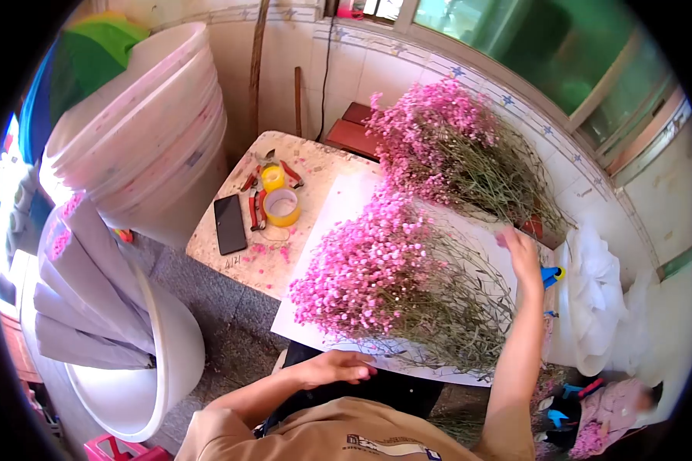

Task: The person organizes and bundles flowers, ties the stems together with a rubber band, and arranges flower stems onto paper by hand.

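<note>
Pink flowers (361, 265) with thin green stems lie on a white sheet (327, 219) on the table, their stems pointing right. At the near edge of the sheet, my left hand (337, 369) is beside the blooms with its fingers apart and nothing in it. My right hand (520, 250) is above the stem ends on the right, fingers partly spread, holding nothing I can see. A second pink bunch (446, 146) lies behind the first, against the wall.
On the table's left lie a black phone (230, 224), tape rolls (281, 207) and red-handled pruners (257, 210). Stacked white tubs (138, 146) stand left, a white bin (178, 346) nearer. Plastic bags (594, 292) hang right. Another person (611, 411) is at the lower right.
</note>
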A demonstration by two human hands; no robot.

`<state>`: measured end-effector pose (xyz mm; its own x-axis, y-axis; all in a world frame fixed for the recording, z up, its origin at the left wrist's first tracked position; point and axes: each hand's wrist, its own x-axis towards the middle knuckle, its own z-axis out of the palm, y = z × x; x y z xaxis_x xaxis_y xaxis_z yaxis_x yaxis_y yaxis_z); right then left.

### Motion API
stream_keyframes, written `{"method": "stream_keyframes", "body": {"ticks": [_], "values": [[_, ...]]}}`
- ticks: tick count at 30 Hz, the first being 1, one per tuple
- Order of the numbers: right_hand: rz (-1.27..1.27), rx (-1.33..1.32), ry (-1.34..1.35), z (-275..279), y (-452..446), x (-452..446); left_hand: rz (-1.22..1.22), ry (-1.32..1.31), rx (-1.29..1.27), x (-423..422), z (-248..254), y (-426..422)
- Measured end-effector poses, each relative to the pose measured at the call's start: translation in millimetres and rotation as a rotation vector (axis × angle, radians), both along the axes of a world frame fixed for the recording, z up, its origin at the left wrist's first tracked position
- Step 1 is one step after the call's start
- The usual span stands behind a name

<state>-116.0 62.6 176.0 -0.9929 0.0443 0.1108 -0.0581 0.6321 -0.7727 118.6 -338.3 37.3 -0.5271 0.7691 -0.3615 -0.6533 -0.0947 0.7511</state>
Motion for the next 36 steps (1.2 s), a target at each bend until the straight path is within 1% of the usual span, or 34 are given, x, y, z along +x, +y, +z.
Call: {"method": "stream_keyframes", "body": {"ticks": [1,4,5,6,7,9,10,11,13,14,16,17,19,20,21,22,23,24,26,27,28,30,31,33,34,36], "values": [[0.053,-0.082,-0.066,-3.2,-23.6,-27.9,0.093,-0.082,0.025,6.4,-2.9,-8.9],[0.133,0.066,-0.462,-10.8,-92.7,-91.5,0.312,-0.273,0.095,13.6,-1.6,-25.8],[0.102,0.167,-0.561,-21.0,-112.3,-108.8,0.382,-0.264,0.104,11.4,4.7,-29.6],[0.126,0.219,-0.608,-24.0,-135.4,-112.7,0.451,-0.283,0.125,8.9,8.1,-32.9],[0.116,0.243,-0.598,-33.7,-156.6,-117.8,0.499,-0.289,0.169,5.4,6.6,-34.1],[0.11,0.298,-0.628,-70.4,-175.6,-114.0,0.548,-0.314,0.225,2.4,9.4,-32.9],[0.289,0.202,-0.512,-78.2,-191.0,-111.3,0.553,-0.305,0.236,-6.1,14.6,-32.6],[0.343,0.247,-0.544,-76.9,-194.4,-104.8,0.526,-0.321,0.274,-13.2,10.9,-30.3],[0.455,0.333,-0.6,-53.9,-221.5,-77.4,0.523,-0.347,0.315,-27.0,16.2,-25.9],[0.455,0.306,-0.696,-46.1,-224.3,-62.1,0.524,-0.358,0.32,-32.4,16.3,-21.2],[0.573,0.051,-0.437,-26.7,-220.1,-12.0,0.529,-0.378,0.355,-39.3,13.5,-2.5],[0.569,0.063,-0.453,-14.5,-215.7,8.3,0.557,-0.351,0.365,-41.6,19.3,6.1],[0.499,-0.006,-0.22,3.6,-206.1,36.8,0.563,-0.308,0.368,-40.1,17.9,18.9],[0.484,0.008,-0.231,1.3,-199.4,38.6,0.563,-0.293,0.371,-38.4,-1.7,35.2],[0.375,0.003,-0.262,-5.7,-189.9,39.6,0.563,-0.278,0.374,-36.9,-21.3,51.4],[0.265,-0.003,-0.294,-14.3,-179.3,41.6,0.582,-0.271,0.384,-38.1,-28.1,61.1],[0.264,-0.005,-0.316,-27.2,-171.4,40.4,0.525,-0.305,0.349,-37.3,-35.6,66.5],[0.264,0.002,-0.326,-27.6,-171.8,42.5,0.526,-0.316,0.355,-38.3,-34.0,63.6],[0.2,0.072,-0.252,-27.1,-178.6,45.6,0.538,-0.24,0.261,-36.5,-34.5,55.5],[0.17,-0.001,-0.27,-26.7,-181.9,43.8,0.533,-0.297,0.217,-37.7,-32.1,53.3],[0.172,-0.002,-0.274,-29.0,-180.8,40.9,0.535,-0.3,0.215,-34.4,-34.0,53.8],[0.243,0.054,-0.223,-29.8,-176.1,32.1,0.635,-0.206,0.272,-31.3,-34.6,52.5],[0.283,0.087,-0.22,-27.1,-175.8,28.8,0.638,-0.203,0.273,-33.4,-34.0,47.9],[0.283,0.058,-0.202,-19.6,-181.9,24.5,0.385,-0.191,0.184,-37.8,-32.4,34.7],[0.279,0.029,-0.187,-17.1,-184.4,23.3,0.385,-0.189,0.183,-34.7,-32.1,32.1],[0.322,0.032,-0.21,-17.2,-161.0,9.4,0.424,-0.243,0.296,-29.7,-30.2,27.3]]}}
